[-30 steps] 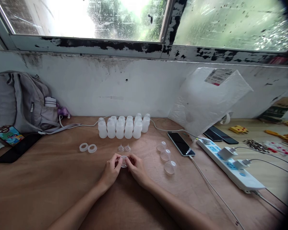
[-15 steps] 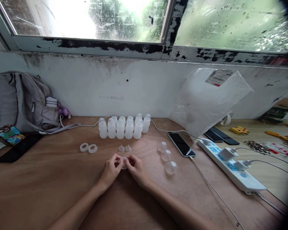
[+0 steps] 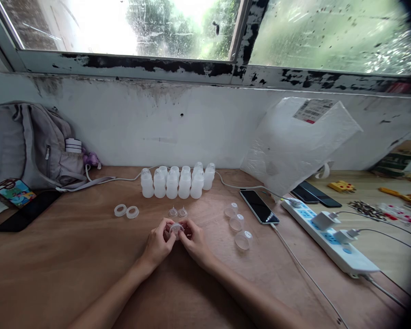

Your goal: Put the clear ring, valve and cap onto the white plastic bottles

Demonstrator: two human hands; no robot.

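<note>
Small clear plastic cap (image 3: 176, 230) pinched between fingertips of left hand (image 3: 157, 244) and right hand (image 3: 196, 241), low over wooden tabletop (image 3: 89, 256). Two clear nipples (image 3: 177, 212) just beyond fingertips. White bottles (image 3: 176, 182) farther beyond. Domed caps (image 3: 238, 226) right of right hand.

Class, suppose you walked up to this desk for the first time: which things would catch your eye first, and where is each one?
First, the left hand and right hand meet at the middle of the wooden table, pinching a small clear plastic piece between them. Behind them, a cluster of small white bottles stands near the wall. To the right, a white power strip lies with chargers plugged in.
</note>
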